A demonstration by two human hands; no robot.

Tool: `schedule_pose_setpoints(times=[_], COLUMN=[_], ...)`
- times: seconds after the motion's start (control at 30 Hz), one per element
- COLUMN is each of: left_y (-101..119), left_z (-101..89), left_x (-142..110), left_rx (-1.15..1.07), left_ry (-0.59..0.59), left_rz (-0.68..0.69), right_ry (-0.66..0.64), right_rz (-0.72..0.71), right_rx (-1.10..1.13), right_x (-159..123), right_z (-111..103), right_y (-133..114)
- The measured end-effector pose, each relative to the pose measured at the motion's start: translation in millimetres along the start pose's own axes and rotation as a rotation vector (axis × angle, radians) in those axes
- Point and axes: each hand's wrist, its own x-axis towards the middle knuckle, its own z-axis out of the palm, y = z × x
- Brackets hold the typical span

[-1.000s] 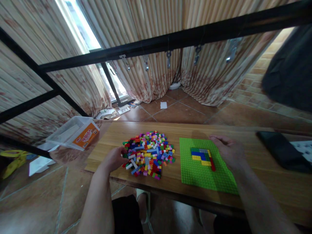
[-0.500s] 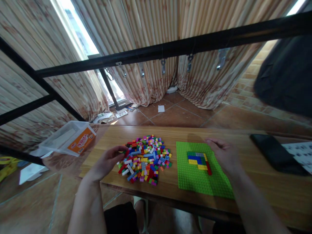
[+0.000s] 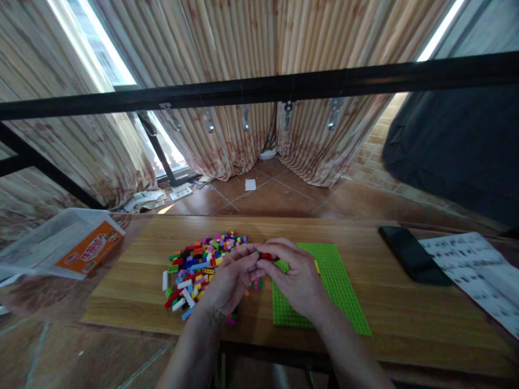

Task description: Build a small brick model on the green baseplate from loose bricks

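Observation:
My left hand (image 3: 232,274) and my right hand (image 3: 299,274) meet over the gap between the brick pile and the baseplate. A small red toy brick (image 3: 265,256) is pinched between their fingertips, mostly covered by the fingers. Below and left of my left hand spreads a pile of mixed coloured bricks (image 3: 198,266). The green studded baseplate (image 3: 336,292) lies under my right hand. Only a yellow bit (image 3: 317,267) of the bricks built on it shows; my right hand hides the others.
A clear plastic box (image 3: 91,219) with an orange label stands at the table's left end. On the right lie a black phone (image 3: 409,254) and a printed sheet (image 3: 466,259). A black metal bar (image 3: 227,93) with hanging clips crosses beyond the wooden table (image 3: 133,281).
My left hand has moved right from the pile with the red brick. My right hand has come left to meet it, now covering the built bricks. The view has turned right.

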Motion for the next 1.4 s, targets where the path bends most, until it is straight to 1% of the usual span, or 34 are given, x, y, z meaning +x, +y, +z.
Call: schedule_pose_setpoints(times=[0.17,0.33,0.43,0.57,0.63,0.7,0.77,0.8,0.83,0.9,0.93,1.0,1.1,1.17,1.23,1.27,1.4], left_y=[-5,-12,-17,-21,-22,-22,-24,-25,-27,-33,-36,-43,-52,-57,-59,-60,-59], left_z=[4.5,6.1,7.7,13.1,16.7,20.0,22.2,22.7,22.8,21.9,21.2,20.5,21.8,22.8,22.2,21.1,14.7], left_x=[9,16,19,23,24,25,26,27,28,31,31,31,25,20,17,16,17], left_rx=[-0.091,-0.021,0.002,-0.063,-0.104,-0.116,-0.071,-0.03,0.021,0.17,0.28,0.572,1.063,1.3,1.429,1.463,1.536], left_ry=[0.034,0.068,0.06,0.029,0.018,0.003,0.015,0.036,0.056,0.07,0.064,0.047,0.071,0.081,0.061,0.043,0.021], left_rz=[-0.074,-0.098,-0.123,-0.181,-0.214,-0.244,-0.231,-0.21,-0.19,-0.154,-0.131,-0.052,0.093,0.149,0.171,0.173,0.156], right_ry=[0.015,0.008,0.011,0.04,0.102,0.214,0.332,0.394,0.415,0.418,0.41,0.408,0.429,0.423,0.38,0.338,0.125], right_rz=[0.032,0.077,0.102,0.113,0.142,0.21,0.279,0.296,0.32,0.374,0.405,0.467,0.541,0.575,0.588,0.584,0.546], right_rx=[-0.07,-0.118,-0.142,-0.114,-0.064,0.018,0.121,0.192,0.27,0.395,0.436,0.487,0.521,0.514,0.461,0.414,0.16], right_x=[-2,-6,-9,-15,-19,-23,-24,-25,-25,-27,-28,-30,-34,-36,-38,-39,-47], right_z=[-6,-8,-9,-15,-23,-35,-50,-58,-66,-80,-86,-93,-98,-98,-96,-95,-90], right_y=[11,17,18,22,26,33,41,45,48,55,58,63,70,74,79,81,85])
